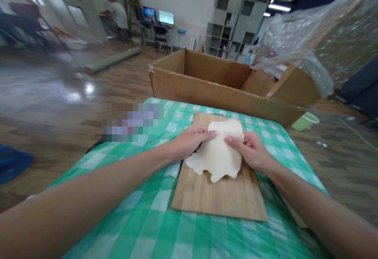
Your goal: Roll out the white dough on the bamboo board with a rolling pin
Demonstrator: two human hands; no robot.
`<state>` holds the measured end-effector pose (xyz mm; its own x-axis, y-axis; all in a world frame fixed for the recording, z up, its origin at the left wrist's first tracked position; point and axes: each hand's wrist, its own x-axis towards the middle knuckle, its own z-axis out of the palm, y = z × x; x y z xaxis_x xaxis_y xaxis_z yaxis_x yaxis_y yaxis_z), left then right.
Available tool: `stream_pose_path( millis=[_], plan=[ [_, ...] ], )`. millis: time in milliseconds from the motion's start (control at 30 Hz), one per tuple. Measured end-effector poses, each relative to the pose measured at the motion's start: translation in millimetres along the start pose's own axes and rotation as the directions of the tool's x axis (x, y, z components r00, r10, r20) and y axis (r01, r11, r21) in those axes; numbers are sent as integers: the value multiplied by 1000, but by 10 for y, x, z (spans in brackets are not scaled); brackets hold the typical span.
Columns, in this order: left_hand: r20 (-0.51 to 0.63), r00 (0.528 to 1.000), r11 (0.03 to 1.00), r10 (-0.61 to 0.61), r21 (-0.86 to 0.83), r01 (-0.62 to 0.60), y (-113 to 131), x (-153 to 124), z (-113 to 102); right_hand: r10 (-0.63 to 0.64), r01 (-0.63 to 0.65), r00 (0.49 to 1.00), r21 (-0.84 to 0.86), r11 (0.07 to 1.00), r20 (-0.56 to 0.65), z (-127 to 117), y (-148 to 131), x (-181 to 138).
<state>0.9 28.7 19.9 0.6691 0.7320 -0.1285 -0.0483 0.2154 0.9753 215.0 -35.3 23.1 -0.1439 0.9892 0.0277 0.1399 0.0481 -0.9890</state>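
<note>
A flat, pale sheet of dough (218,152) lies on a wooden cutting board (218,200) that rests on a green-and-white checked tablecloth (141,219). My left hand (190,140) grips the dough's left edge, thumb on top. On the other side my right hand (251,150) pinches the right edge, fingers curled over it. The dough's near edge is ragged and its far part is lifted a little between both hands.
An open cardboard box (224,81) stands just beyond the table, with crumpled clear plastic (319,38) above its right side. A green cup (305,121) lies on the wooden floor at the right. A person sits at a desk with monitors (116,12) far back.
</note>
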Motion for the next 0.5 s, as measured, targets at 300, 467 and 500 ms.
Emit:
stream_pose_path(
  millis=[300, 467, 500],
  plan=[
    [-74, 997, 997, 12, -80, -18, -40, 9, 18, -50, 54, 996, 51, 997, -77, -28, 53, 49],
    [-87, 996, 995, 15, -100, -24, -49, 61, 1, -48, 56, 994, 75, 996, -100, -40, 39, 37],
    [-78, 997, 995, 20, -94, -27, -46, 62, 5, -35, 42, 997, 101, 994, -71, -46, 59, 44]
  ],
)
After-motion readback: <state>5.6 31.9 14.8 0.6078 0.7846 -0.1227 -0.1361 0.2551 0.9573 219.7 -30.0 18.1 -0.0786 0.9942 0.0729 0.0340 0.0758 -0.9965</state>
